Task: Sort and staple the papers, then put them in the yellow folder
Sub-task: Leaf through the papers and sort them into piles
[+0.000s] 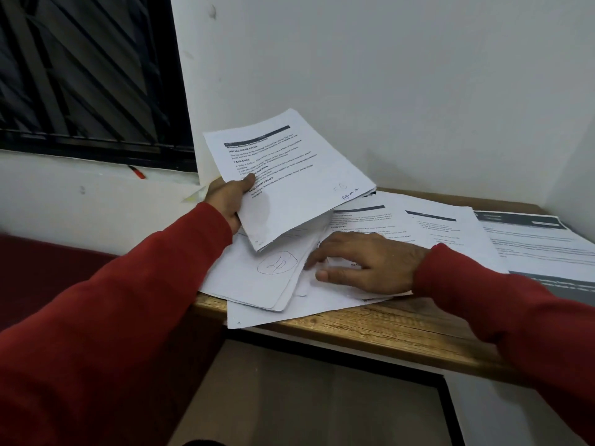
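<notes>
Along the near edge of the wooden desk (370, 329), a loose spread of printed papers (418, 233) overhangs the left corner. The right hand (360, 263), in a red sleeve (515, 317), lies flat on this spread with fingers straight and slightly splayed, pressing the sheets down and gripping nothing. Just left of its fingertips lies a blank-faced sheet (257, 272) bearing a pen-drawn circle. Beyond that, the left hand (227, 199) grips a raised sheaf of pages (289, 175) by its left edge, thumb curled over the printed top page, fingers beneath; the sheaf tilts up clear of the spread. Further right, more printed sheets with dark header bands (528, 239) lie flat. A red pen (136, 172) rests on the sill below the barred window (90, 69).
</notes>
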### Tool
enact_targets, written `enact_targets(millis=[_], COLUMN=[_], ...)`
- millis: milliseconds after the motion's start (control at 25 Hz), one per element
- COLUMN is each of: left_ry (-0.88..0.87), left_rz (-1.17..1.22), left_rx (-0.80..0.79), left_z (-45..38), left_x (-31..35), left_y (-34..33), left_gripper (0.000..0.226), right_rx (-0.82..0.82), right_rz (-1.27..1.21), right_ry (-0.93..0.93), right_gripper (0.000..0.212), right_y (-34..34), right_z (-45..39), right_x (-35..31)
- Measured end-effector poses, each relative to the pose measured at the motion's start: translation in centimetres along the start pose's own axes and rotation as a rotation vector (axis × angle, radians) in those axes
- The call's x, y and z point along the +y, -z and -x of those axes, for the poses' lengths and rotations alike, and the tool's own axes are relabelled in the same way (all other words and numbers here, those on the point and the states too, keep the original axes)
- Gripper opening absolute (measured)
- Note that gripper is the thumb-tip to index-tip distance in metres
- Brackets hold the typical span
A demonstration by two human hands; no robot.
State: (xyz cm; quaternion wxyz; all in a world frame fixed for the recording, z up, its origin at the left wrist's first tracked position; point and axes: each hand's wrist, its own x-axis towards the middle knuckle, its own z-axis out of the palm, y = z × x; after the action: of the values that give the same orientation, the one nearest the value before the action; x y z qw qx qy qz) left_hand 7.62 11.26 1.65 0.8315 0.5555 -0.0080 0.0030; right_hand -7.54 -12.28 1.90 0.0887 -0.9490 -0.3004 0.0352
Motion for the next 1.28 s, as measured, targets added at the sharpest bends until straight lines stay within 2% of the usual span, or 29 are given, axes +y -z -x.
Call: enact_targets(millis=[120,320,560,720,920,1080,1280], left_ry=[0.007,0.0,0.019,0.023,0.036,0.024,0.004], left_rz=[-0.021,-0.027,-0.032,-0.067,-0.1,-0.099,-0.073], left_rx=[0.024,0.011,0.056,0.061,0.065,0.08,0.08], left_z=[-0.2,-0.8,-1.9,-2.4,-2.9,-2.9,-2.6], left_x=[-0.4,-0.5,-1.7,-1.8,-2.1,-2.0,-2.1], left_y=[1.1,1.5,1.8,2.2,2.7,2.8,2.6], left_gripper=[0.033,0.033,0.032,0.034,0.034,0.034,0.034], right_rx=[0.028,0.064,0.167,0.154,0.133,0.149,0.277], right_rz=[0.134,0.163,-0.095,-0.136,-0.216,-0.144,-0.113], right_ry=[0.032,0.061,0.176,0.181,0.126,0.107,-0.148], right_gripper=[0.044,0.047,0.035,0.026,0.019,0.021,0.01], right_y=[-0.7,-1.5,-0.9,0.0,1.0,1.2,1.2], right_z=[-1.4,-1.4,-0.9,-0.2,0.8,1.4,1.4], right_x=[-0.1,0.6,1.7,2.4,3.1,3.7,5.6])
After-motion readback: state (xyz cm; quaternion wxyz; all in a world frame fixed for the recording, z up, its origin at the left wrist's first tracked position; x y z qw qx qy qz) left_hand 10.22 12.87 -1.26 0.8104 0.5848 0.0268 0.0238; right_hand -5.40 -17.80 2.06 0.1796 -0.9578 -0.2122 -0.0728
